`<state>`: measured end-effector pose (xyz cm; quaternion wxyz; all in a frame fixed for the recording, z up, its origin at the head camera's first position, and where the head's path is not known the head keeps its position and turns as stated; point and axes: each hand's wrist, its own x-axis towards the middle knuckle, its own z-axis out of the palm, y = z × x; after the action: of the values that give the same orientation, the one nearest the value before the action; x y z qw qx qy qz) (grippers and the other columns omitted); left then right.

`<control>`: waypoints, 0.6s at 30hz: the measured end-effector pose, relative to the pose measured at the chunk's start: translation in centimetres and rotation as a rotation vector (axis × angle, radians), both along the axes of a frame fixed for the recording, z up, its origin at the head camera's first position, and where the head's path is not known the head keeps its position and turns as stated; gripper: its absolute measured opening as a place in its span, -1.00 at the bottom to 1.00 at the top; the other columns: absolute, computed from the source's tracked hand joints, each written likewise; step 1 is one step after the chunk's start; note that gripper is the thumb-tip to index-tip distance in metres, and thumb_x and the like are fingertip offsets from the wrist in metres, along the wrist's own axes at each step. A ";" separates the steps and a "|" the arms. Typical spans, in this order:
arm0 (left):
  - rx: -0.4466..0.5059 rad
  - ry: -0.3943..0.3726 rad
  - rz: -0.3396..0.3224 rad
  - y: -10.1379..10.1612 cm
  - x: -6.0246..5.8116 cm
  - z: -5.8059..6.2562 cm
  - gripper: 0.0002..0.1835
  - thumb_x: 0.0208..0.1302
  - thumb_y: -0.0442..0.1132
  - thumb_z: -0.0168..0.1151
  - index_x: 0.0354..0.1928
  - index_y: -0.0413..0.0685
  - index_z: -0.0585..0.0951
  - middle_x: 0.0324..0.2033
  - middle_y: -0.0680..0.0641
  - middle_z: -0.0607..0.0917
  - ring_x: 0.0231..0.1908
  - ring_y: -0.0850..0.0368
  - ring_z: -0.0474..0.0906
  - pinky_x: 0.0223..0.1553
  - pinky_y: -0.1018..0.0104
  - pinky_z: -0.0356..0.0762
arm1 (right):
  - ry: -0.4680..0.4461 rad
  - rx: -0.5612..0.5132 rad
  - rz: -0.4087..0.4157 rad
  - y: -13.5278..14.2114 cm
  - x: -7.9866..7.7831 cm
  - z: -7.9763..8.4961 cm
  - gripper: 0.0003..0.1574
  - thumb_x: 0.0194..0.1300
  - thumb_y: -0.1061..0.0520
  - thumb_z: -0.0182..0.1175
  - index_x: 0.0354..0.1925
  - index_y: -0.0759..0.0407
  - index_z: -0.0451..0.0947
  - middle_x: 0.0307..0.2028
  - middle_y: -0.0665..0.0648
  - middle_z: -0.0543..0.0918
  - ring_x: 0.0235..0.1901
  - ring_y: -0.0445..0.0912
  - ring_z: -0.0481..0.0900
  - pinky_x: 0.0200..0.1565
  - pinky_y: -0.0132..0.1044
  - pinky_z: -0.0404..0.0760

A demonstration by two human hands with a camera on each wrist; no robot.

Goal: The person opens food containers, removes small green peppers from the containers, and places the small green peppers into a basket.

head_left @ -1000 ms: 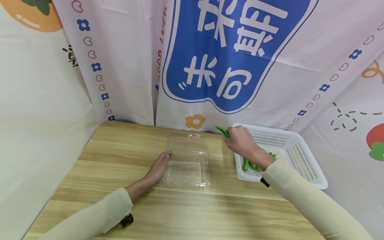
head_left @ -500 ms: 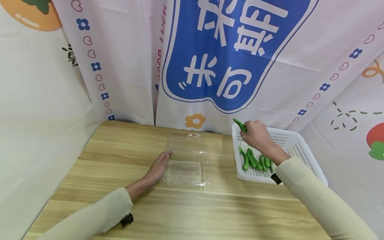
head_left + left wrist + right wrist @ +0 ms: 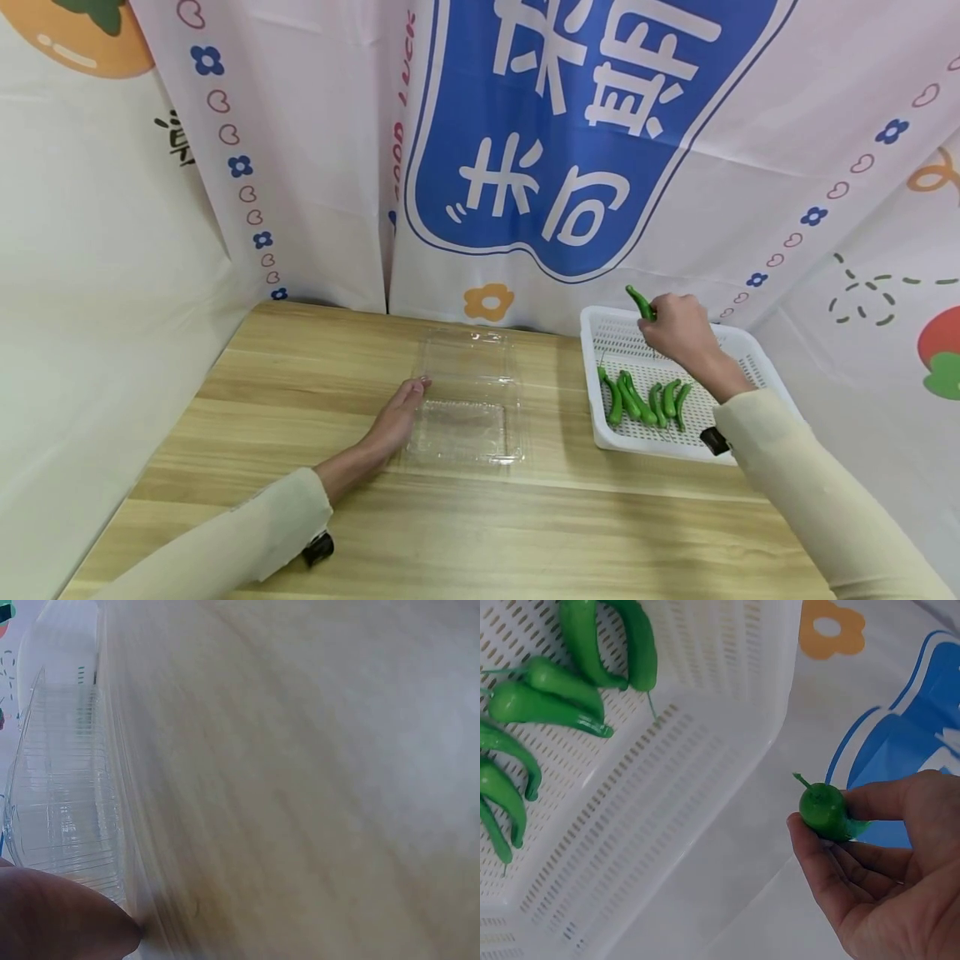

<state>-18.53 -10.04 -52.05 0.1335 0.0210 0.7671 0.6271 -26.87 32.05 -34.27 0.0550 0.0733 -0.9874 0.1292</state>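
My right hand (image 3: 681, 329) pinches a green chili pepper (image 3: 824, 812) between thumb and fingers, above the back of a white perforated basket (image 3: 757, 350). In the right wrist view its rounded stem end points toward the camera. Several more green peppers (image 3: 628, 400) lie in a loose row on the basket floor. My left hand (image 3: 393, 421) rests with extended fingers against the left side of a clear plastic clamshell box (image 3: 465, 429), whose lid (image 3: 468, 354) lies folded back toward the wall. In the left wrist view, a finger (image 3: 64, 915) covers the near end of the box.
The wooden table (image 3: 480, 533) carries the box at its middle and the basket at its back right. A printed curtain (image 3: 330, 167) hangs right along the table's back edge, with more printed cloth on both sides.
My right hand has moved right with the pepper, from the basket's left rim to over its back part, uncovering the peppers inside. The left hand and box have stayed put.
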 end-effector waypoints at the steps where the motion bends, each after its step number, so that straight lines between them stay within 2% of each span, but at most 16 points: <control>1: 0.001 0.000 0.001 0.0 0.0 0.0 -0.41 0.78 0.00 -0.40 0.60 -0.18 0.21 0.63 -0.26 0.17 0.64 -0.29 -0.06 0.63 -0.22 -0.11 | 0.000 -0.003 -0.010 0.4 -0.1 0.0 -0.59 0.34 0.26 0.14 -0.66 0.16 0.38 -0.78 0.06 0.36 -0.74 -0.09 0.31 -0.63 -0.26 0.30; 11: 0.009 0.009 -0.008 0.0 0.0 0.2 -0.41 0.78 0.00 -0.39 0.60 -0.20 0.20 0.63 -0.29 0.17 0.64 -0.30 -0.06 0.63 -0.22 -0.13 | -0.022 -0.006 -0.095 4.7 -1.3 -0.8 -0.58 0.19 0.26 0.15 -0.77 0.14 0.37 -0.82 0.03 0.38 -0.75 -0.09 0.30 -0.62 -0.27 0.28; 15: 0.018 0.013 -0.009 0.0 0.1 0.3 -0.41 0.78 -0.01 -0.38 0.60 -0.22 0.19 0.62 -0.31 0.16 0.64 -0.32 -0.07 0.63 -0.23 -0.13 | -0.067 -0.017 -0.145 6.2 -1.8 -1.0 -0.63 0.14 0.25 0.15 -0.77 0.16 0.42 -0.82 0.02 0.40 -0.73 -0.08 0.31 -0.61 -0.27 0.28; 18: 0.025 0.017 -0.017 -0.1 0.1 0.3 -0.41 0.79 -0.02 -0.38 0.61 -0.23 0.18 0.63 -0.31 0.15 0.64 -0.32 -0.08 0.63 -0.24 -0.14 | -0.118 -0.028 -0.183 7.1 -2.1 -1.0 -0.62 0.18 0.24 0.18 -0.74 0.17 0.43 -0.80 0.04 0.42 -0.71 -0.07 0.35 -0.59 -0.27 0.30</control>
<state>-18.39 -10.10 -51.75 0.1318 0.0346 0.7600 0.6355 -28.99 39.16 -35.30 0.0093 -0.0256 -0.9896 0.1413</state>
